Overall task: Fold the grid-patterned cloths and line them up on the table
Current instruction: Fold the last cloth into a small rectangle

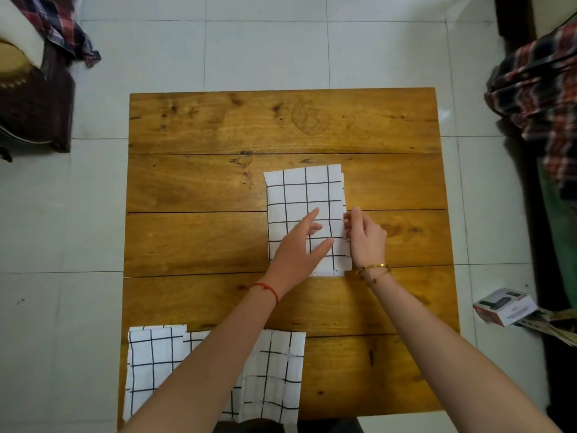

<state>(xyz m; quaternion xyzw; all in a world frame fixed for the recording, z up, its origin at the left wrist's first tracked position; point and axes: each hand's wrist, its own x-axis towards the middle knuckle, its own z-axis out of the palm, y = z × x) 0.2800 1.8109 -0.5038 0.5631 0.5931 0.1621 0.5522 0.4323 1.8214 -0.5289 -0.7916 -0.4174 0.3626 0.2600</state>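
A folded white cloth with a black grid [304,195] lies as a tall rectangle at the middle of the wooden table [193,182]. My left hand [299,245] rests flat on its lower half, fingers straight and spread. My right hand [363,235] pinches the cloth's right edge between thumb and fingers. Two more grid-patterned cloths lie along the table's near left edge: one at the corner [153,364] and one beside it [278,376], partly hidden under my left forearm.
The table stands on a pale tiled floor [265,51]. Plaid fabric [67,29] hangs over furniture at the far left, and more plaid cloth [543,98] lies at the right. A small cardboard box [504,306] sits on the floor by the table's right side.
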